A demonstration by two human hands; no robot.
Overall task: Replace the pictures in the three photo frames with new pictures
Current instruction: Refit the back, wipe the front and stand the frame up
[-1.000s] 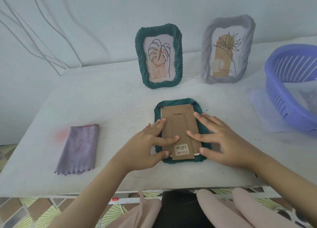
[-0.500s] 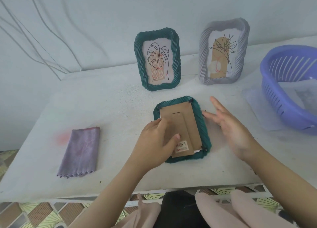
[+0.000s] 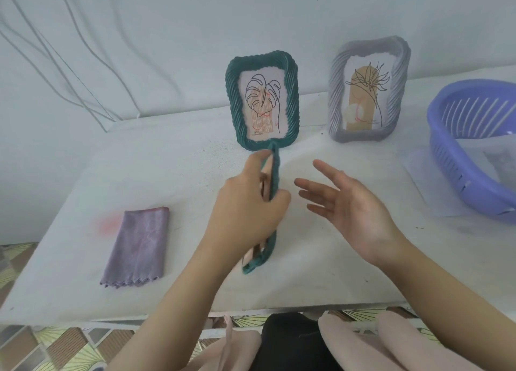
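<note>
Left hand [image 3: 245, 211]: fingers curled round the dark green, rope-moulded rectangular photo frame [image 3: 275, 175], gripping it along one long side. The frame is turned on edge and seen almost edge-on, with a strip of brown cardboard backing showing beside the fingers. Whether its lower corner touches the white tabletop [image 3: 181, 175] cannot be told.

Right hand [image 3: 354, 211]: palm up, fingers spread and straight, holding nothing, just beside the held frame and clear of it.

Handling, as judged: the frame appears light and rigid, since one hand carries it. The ribbed moulding should give sure purchase. The backing board looks thin and likely to bend, and any glazing would be fragile. Best held by both long edges, with the free hand supporting the face.

Beyond the hands, a matching green frame with a leaf drawing [image 3: 234, 102] and a grey ribbed frame with a plant drawing [image 3: 336, 97] stand upright, well apart from both hands.

Outward of the right hand, a violet slotted plastic basket [image 3: 458, 169] holds translucent plastic sheeting [image 3: 480, 152]. What else it holds cannot be made out.

Outward of the left hand lies a folded mauve cloth [image 3: 139, 242].
</note>
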